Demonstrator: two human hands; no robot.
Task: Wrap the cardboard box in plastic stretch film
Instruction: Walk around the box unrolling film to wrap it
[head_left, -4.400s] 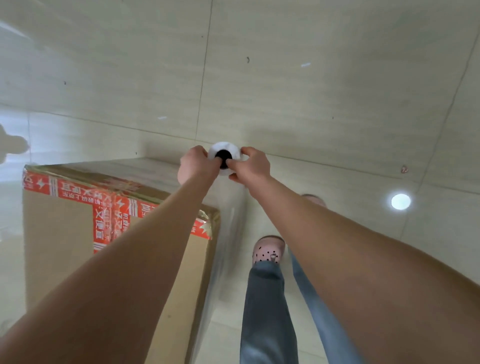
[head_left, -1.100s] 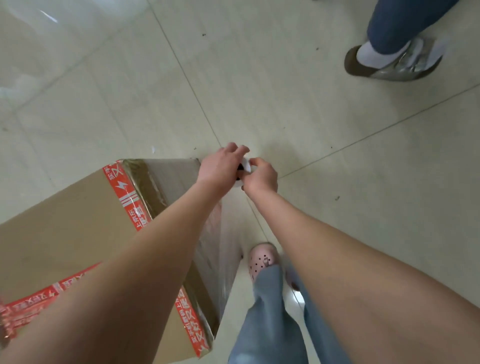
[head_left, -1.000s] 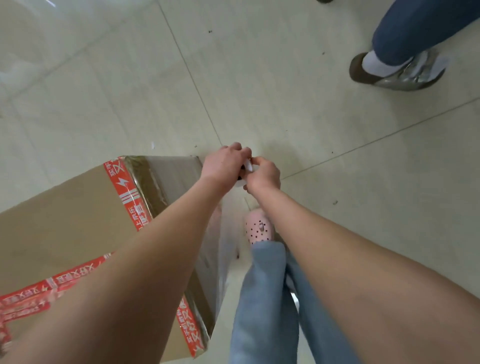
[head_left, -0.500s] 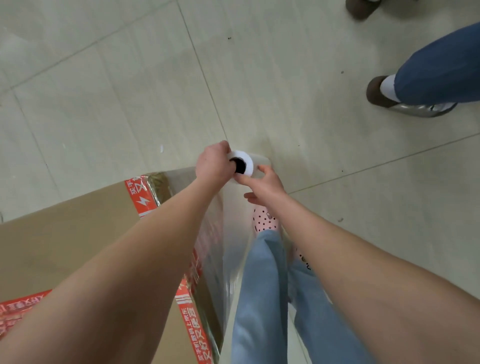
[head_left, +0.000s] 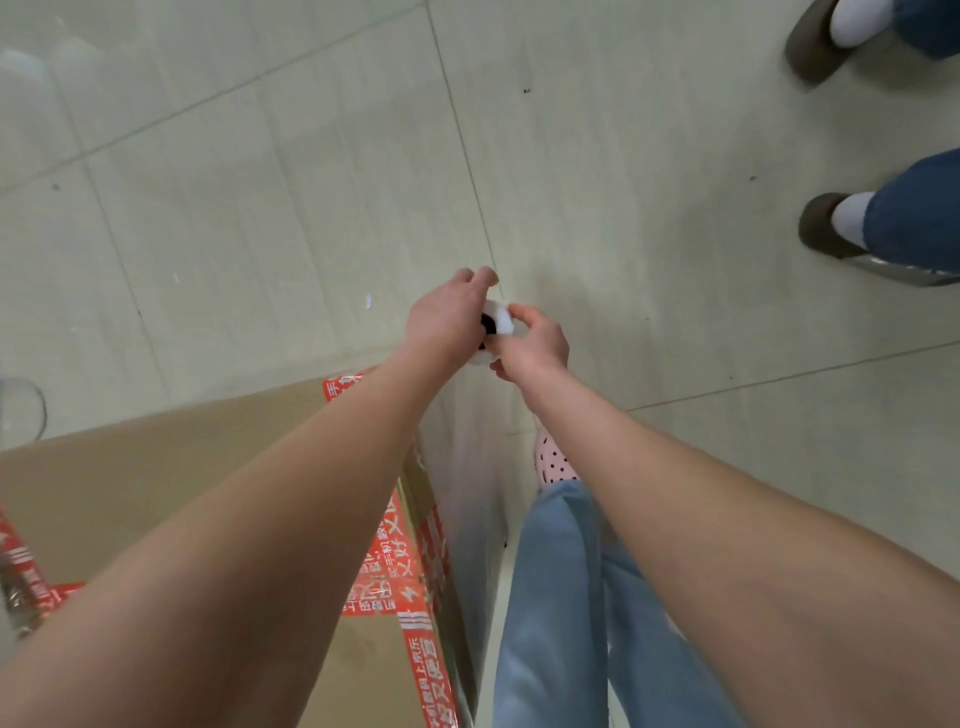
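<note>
A tall cardboard box (head_left: 156, 493) with red printed tape stands at the lower left on the floor. Clear stretch film (head_left: 467, 483) clings to its right side and runs up to a white film roll (head_left: 500, 322) held upright, seen end-on with a dark core. My left hand (head_left: 447, 317) grips the roll from the left. From the right, my right hand (head_left: 535, 343) pinches the same roll with curled fingers. Both hands are just past the box's far right corner, above the floor.
Pale tiled floor surrounds the box. Another person's two feet, in brown shoes (head_left: 831, 228) with white socks and blue trousers, stand at the upper right. My own legs in light jeans (head_left: 561, 597) and a pink dotted clog (head_left: 556, 462) are beside the box's right side.
I have kept moving round the box with the roll. The box has slid lower left in view, the other person's feet have shifted right, and my right hand has closed back onto the roll.
</note>
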